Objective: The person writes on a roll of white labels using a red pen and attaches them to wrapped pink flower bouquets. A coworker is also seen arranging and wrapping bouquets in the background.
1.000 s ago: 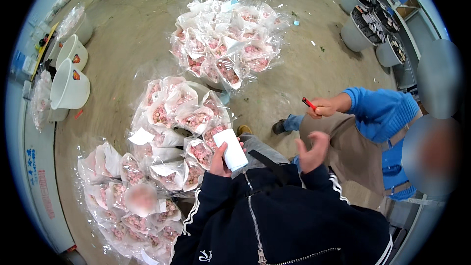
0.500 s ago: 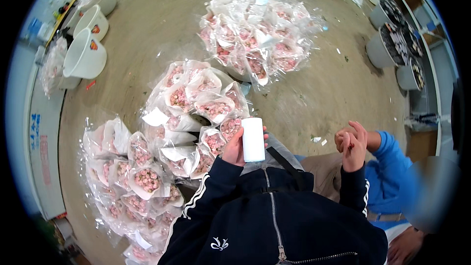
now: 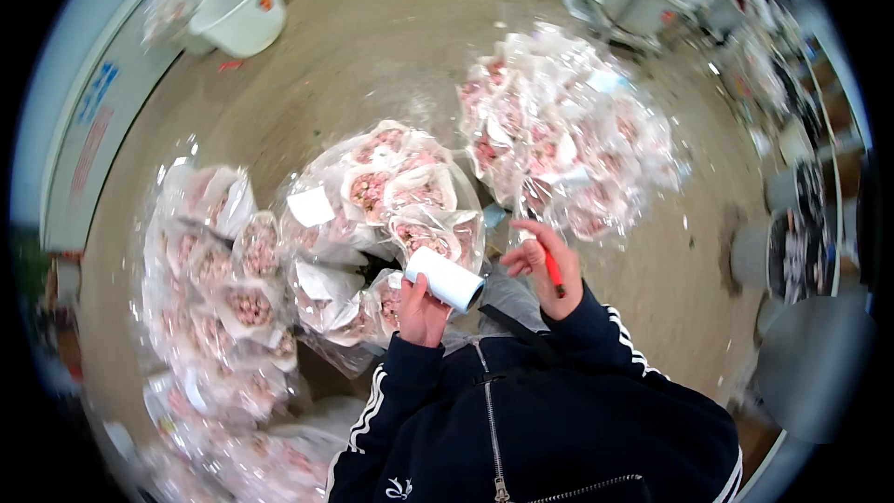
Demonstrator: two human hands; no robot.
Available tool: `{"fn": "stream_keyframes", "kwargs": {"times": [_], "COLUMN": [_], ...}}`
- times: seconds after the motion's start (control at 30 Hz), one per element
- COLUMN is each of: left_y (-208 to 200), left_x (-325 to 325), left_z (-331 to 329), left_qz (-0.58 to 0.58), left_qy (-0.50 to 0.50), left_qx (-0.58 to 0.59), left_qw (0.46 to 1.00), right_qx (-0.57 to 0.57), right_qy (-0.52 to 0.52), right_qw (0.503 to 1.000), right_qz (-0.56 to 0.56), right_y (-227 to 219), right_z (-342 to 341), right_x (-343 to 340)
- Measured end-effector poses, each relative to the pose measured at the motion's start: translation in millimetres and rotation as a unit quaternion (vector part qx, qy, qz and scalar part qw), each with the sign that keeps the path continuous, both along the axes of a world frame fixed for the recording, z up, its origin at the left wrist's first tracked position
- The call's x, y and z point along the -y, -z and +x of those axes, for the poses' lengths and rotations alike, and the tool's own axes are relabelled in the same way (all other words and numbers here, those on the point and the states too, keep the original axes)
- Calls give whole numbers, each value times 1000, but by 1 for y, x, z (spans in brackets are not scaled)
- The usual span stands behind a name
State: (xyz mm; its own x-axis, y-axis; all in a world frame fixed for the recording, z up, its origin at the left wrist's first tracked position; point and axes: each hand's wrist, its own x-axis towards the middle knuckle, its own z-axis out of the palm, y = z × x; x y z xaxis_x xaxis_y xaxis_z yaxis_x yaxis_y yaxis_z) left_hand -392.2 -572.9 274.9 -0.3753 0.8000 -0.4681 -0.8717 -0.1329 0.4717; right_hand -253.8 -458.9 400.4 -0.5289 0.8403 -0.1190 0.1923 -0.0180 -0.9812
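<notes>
My left hand (image 3: pixel 425 313) grips a white paper roll (image 3: pixel 443 279), which lies tilted with its dark hollow end toward the right. Level with the roll and to its right is my right hand (image 3: pixel 548 272), its index finger stretched out. A red pen (image 3: pixel 554 272) is tucked in that hand, its dark tip pointing down toward the wrist. Just beyond the roll stand pink rose bouquets (image 3: pixel 419 233) in white paper and clear film. Some blur softens both hands.
More wrapped bouquets stand at the left (image 3: pixel 250 305) and in a far-right cluster (image 3: pixel 573 130). White tubs (image 3: pixel 240 19) sit at the far left. Grey buckets (image 3: pixel 752 256) line the right side by shelving. Small scraps litter the floor (image 3: pixel 391 47).
The view has turned to the right. The roll has gone from upright to tilted in my left hand. My right hand has come in closer to it, and the co-worker has left view.
</notes>
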Motion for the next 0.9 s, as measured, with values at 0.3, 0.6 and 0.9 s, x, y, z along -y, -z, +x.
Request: {"fn": "stream_keyframes", "kwargs": {"times": [0.3,0.6,0.9], "left_y": [-33,-57,-69], "left_x": [-77,-24,45], "left_z": [67,97,124], "left_qz": [-152,-335,-352], "left_qy": [-312,-394,-325], "left_qx": [-148,-440,-385], "left_qw": [926,734,789], "right_qx": [-31,-30,-85], "right_qy": [-133,-345,-462], "right_qw": [984,928,878], "right_qz": [-112,-139,-94], "right_y": [62,58,48], "right_z": [-6,-40,-29], "right_x": [-77,-73,-34]}}
